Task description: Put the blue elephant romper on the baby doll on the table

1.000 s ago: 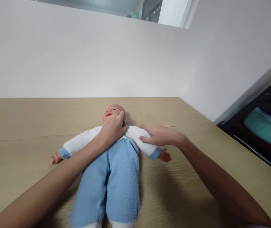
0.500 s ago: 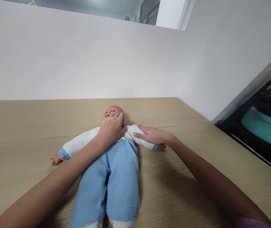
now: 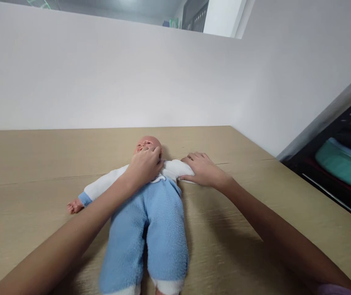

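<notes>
A baby doll (image 3: 166,241) lies on its back on the wooden table, its head away from me, in a white top and fleecy light-blue trousers. My left hand (image 3: 146,164) is closed at its collar, just below the chin, hiding the neck and part of the chest. Around the doll's white sleeve (image 3: 175,167), on the right side, my right hand (image 3: 204,169) is wrapped, thumb on the near side and fingers on the far side. That sleeve's cuff and the doll's hand there are hidden. The doll's other arm (image 3: 101,185) stretches out to the left with a blue cuff.
The wooden table (image 3: 34,155) runs back to a white wall (image 3: 110,73). At the right stands a dark rack (image 3: 322,135) holding folded cloth, including a teal piece (image 3: 344,164). An opening above the wall shows another room.
My right hand has slid outward along the doll's sleeve and closed around it, covering the cuff. The doll's legs have shifted slightly right. My left hand stays at the collar.
</notes>
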`<state>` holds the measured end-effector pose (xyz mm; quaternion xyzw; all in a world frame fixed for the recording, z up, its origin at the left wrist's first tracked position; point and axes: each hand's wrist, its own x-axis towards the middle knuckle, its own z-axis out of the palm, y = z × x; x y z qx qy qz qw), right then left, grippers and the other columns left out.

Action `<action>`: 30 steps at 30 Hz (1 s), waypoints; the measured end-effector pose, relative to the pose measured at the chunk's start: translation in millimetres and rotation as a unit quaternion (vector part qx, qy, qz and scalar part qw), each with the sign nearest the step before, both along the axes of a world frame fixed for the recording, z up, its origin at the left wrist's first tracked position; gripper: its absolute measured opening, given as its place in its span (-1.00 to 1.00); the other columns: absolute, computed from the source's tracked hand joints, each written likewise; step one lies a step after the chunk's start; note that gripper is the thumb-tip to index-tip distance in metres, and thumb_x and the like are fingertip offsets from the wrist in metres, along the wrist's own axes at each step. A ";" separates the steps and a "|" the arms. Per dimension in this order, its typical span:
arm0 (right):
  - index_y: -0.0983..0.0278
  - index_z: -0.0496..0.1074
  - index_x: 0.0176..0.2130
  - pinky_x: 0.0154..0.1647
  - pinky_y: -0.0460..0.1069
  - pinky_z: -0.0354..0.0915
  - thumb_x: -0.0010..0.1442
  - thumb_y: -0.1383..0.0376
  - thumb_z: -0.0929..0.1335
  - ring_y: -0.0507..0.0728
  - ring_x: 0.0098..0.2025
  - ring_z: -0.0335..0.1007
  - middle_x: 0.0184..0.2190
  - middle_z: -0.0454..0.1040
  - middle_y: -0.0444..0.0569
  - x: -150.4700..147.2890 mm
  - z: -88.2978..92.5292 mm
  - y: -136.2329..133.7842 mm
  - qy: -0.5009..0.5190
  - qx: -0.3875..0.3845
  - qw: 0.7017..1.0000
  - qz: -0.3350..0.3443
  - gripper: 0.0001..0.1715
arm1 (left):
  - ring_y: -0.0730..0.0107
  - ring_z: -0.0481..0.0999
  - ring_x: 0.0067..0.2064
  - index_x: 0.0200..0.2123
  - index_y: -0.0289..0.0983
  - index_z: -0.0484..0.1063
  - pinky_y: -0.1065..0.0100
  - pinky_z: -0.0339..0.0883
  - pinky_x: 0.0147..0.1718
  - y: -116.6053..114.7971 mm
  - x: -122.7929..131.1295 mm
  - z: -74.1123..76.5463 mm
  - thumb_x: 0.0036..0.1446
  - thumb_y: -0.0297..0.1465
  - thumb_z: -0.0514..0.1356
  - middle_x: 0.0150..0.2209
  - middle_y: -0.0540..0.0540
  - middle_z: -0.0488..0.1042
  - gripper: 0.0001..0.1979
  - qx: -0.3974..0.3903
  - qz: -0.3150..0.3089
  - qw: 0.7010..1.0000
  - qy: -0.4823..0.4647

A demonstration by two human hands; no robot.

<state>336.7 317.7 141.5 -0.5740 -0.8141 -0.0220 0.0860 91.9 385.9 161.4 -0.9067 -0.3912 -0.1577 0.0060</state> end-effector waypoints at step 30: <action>0.08 0.37 -0.13 0.20 0.14 0.37 0.35 -0.24 0.33 0.25 0.00 0.40 -0.15 0.46 -0.07 -36.4 -82.9 -38.6 0.606 -0.074 0.788 -0.077 -0.52 | 0.15 0.48 -0.07 -0.10 -0.14 0.39 0.17 0.38 0.06 -73.7 -120.8 -52.9 0.46 0.04 0.03 -0.17 -0.04 0.48 -0.61 -0.309 0.042 0.918 -0.247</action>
